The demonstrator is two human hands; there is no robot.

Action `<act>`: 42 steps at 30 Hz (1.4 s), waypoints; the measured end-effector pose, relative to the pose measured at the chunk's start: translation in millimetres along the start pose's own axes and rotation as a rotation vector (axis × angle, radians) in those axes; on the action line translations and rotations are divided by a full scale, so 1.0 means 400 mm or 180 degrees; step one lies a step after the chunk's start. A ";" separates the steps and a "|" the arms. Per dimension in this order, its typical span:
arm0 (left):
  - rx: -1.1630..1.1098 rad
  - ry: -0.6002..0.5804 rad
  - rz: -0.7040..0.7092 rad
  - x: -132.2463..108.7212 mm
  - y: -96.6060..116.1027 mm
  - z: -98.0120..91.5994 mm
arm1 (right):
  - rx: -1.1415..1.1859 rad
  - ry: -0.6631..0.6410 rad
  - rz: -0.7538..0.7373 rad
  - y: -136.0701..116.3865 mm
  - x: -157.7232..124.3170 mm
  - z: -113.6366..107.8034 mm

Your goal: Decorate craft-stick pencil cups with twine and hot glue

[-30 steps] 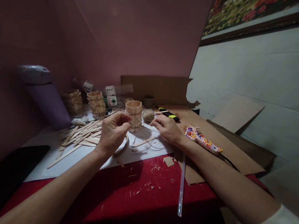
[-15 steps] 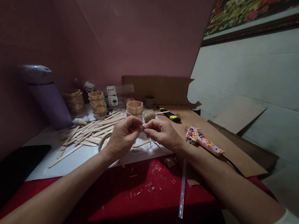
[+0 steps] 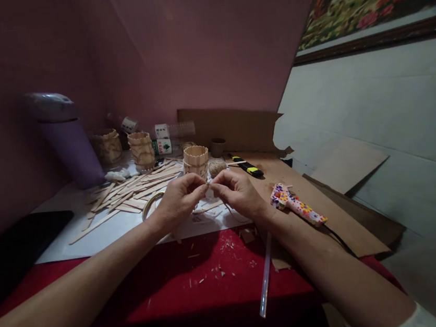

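Observation:
My left hand and my right hand meet fingertip to fingertip above the white sheet, both closed in a pinch. Between them is a short bit of twine, mostly hidden by the fingers. A thin strand of twine trails down below my right hand. Just behind the hands stand a round holder made of craft sticks and a ball of twine. A roll of tape lies partly behind my left hand.
Many loose craft sticks cover the left of the sheet. At right are a flowered glue gun and a utility knife on cardboard. A glue stick juts over the front edge. A purple tumbler stands at left.
The fingertips have drawn closer together, and the pale bit seen between them before is now covered. My hands stay in nearly the same place.

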State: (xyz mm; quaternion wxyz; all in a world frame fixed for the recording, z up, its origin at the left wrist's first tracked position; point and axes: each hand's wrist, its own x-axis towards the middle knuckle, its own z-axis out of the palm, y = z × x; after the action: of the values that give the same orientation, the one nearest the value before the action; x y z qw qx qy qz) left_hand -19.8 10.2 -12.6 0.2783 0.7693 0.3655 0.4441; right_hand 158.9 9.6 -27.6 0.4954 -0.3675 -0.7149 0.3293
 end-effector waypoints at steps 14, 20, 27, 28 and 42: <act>-0.0015 0.0129 0.0133 -0.005 -0.005 0.007 | -0.0562 -0.0059 -0.0243 -0.015 -0.002 -0.011; 0.0068 0.0185 0.0391 -0.006 -0.010 0.010 | 0.0309 0.0033 0.0345 -0.031 -0.005 -0.002; 0.0132 0.0281 0.0553 -0.007 -0.002 0.015 | 0.1293 -0.0288 0.1161 -0.036 -0.007 0.006; 0.0109 0.0275 0.0526 -0.006 -0.003 0.014 | 0.1346 -0.0306 0.1209 -0.036 -0.007 0.004; 0.0869 0.0338 0.0989 0.000 -0.035 0.010 | 0.1459 -0.0388 0.1438 -0.034 -0.004 -0.003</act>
State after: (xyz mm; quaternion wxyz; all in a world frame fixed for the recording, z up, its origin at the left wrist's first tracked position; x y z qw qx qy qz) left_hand -20.6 17.7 -25.0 0.0800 0.8225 0.3134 0.4679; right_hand 157.6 1.3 -16.6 0.4359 -0.3754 -0.5508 0.6047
